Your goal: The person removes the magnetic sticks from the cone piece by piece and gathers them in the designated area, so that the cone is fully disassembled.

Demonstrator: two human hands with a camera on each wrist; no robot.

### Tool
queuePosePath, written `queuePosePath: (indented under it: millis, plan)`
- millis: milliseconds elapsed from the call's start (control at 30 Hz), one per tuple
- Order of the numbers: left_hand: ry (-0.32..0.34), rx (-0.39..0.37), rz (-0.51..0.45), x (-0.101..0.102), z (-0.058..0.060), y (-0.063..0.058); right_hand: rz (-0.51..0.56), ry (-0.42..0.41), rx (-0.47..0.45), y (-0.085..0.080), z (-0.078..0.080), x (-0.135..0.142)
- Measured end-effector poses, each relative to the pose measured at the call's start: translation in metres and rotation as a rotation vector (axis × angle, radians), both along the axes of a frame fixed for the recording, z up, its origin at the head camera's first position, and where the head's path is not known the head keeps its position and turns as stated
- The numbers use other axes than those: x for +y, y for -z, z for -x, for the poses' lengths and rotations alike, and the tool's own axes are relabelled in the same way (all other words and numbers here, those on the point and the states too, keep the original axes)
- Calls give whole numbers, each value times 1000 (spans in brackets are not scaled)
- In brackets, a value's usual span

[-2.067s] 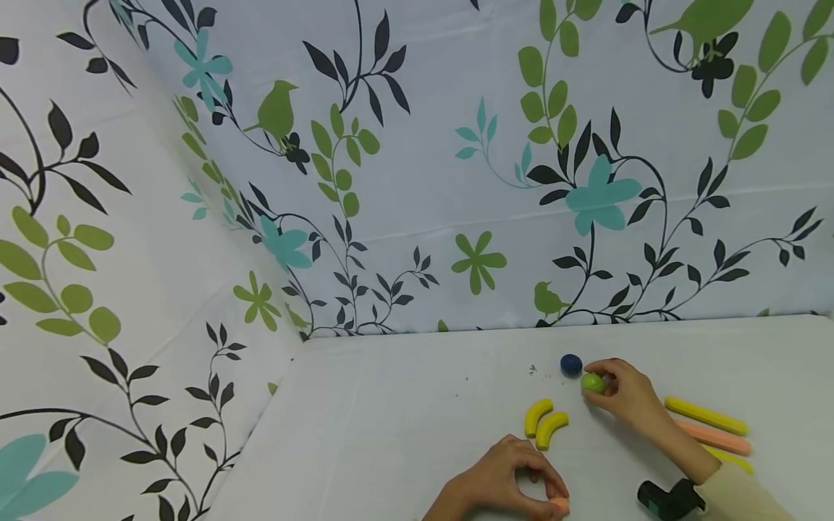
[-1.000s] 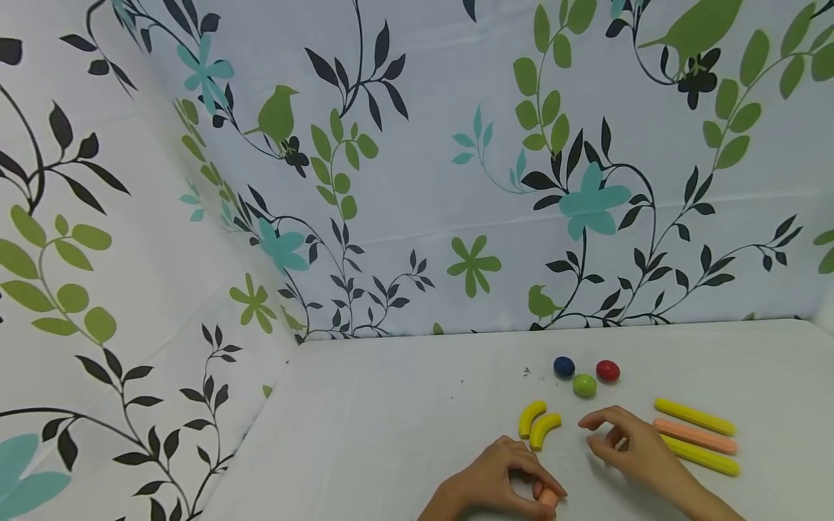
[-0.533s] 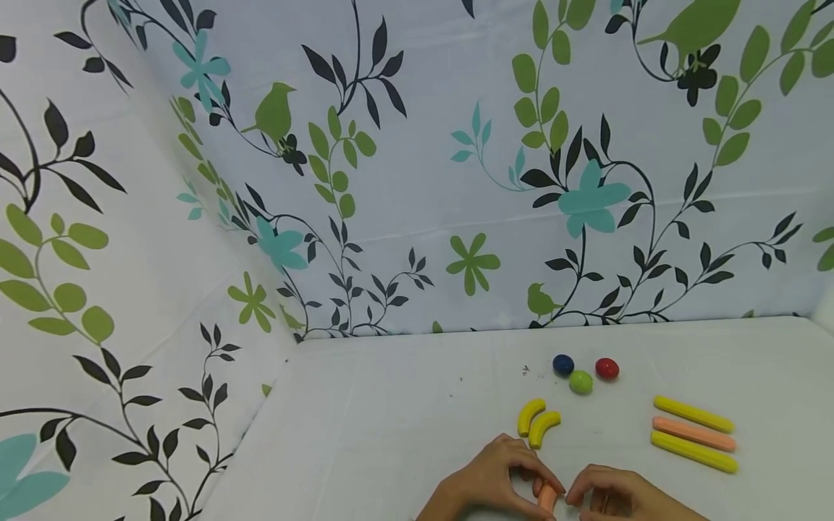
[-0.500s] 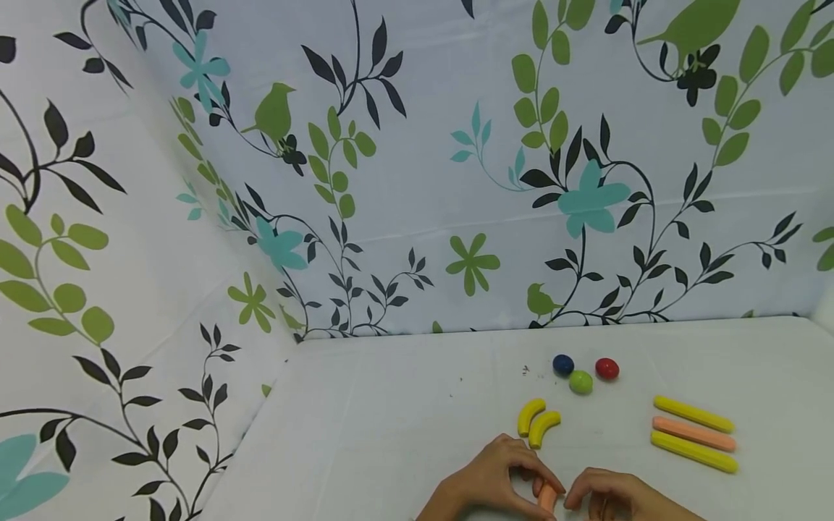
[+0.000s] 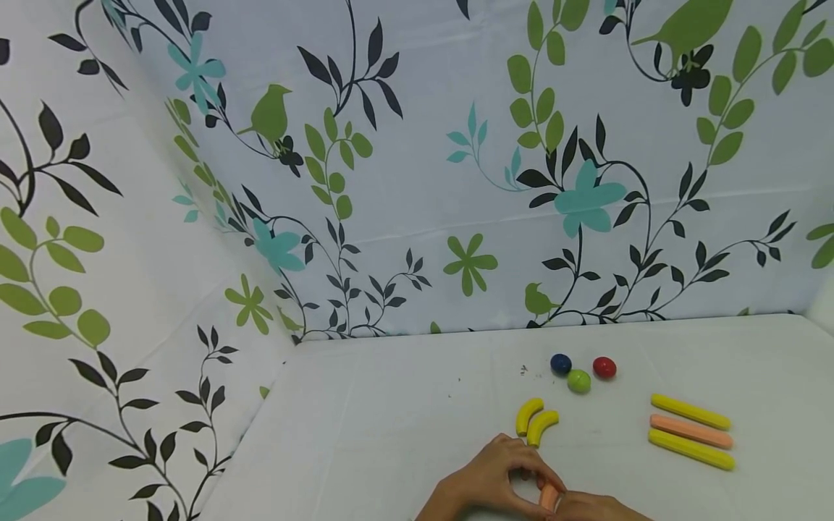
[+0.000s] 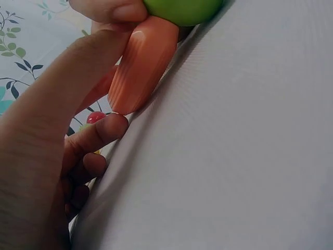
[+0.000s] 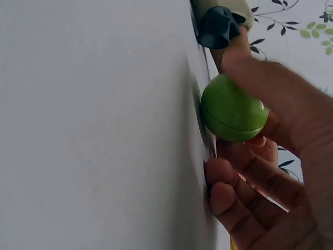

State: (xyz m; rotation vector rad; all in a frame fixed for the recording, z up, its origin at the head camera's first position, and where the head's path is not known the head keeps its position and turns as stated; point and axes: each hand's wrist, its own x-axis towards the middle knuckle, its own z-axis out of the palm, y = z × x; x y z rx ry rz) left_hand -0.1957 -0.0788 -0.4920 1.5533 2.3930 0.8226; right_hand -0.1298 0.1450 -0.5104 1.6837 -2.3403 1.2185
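My left hand (image 5: 504, 474) pinches a short orange rod (image 6: 145, 65) between thumb and finger, low over the white table. In the left wrist view one end of the rod meets a larger green ball (image 6: 184, 8). My right hand (image 5: 589, 506) has come up against the left one in the head view. Its thumb and fingers (image 7: 250, 166) are curled about that green ball (image 7: 231, 107) in the right wrist view. The ball is hidden in the head view.
Two curved yellow pieces (image 5: 542, 427) lie beyond the left hand. Farther back sit small blue (image 5: 560, 364), green (image 5: 578, 381) and red balls (image 5: 604, 367). At right, two yellow sticks (image 5: 691, 411) flank an orange stick (image 5: 691, 431). A patterned cloth (image 5: 404, 181) stands behind.
My right hand has left the small green ball at the back, uncovering the red one, and come down toward me to meet the left hand. The left hand keeps its pinch on the rod.
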Motion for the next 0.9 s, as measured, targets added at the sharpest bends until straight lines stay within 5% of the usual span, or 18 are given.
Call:
queuePosePath:
  millis: [300, 633, 800, 900]
  plan:
    - [2, 6, 15, 1, 0, 0, 101, -29, -324, -1, -2, -1]
    - [-6, 71, -11, 1, 1, 3, 159, -91, -414, -8, 8, 12]
    - [-5, 81, -19, 1, 1, 3, 137, 17, -508, -23, 12, 26]
    - [-5, 49, -28, 1, 1, 3, 116, 125, -486, -31, 14, 32]
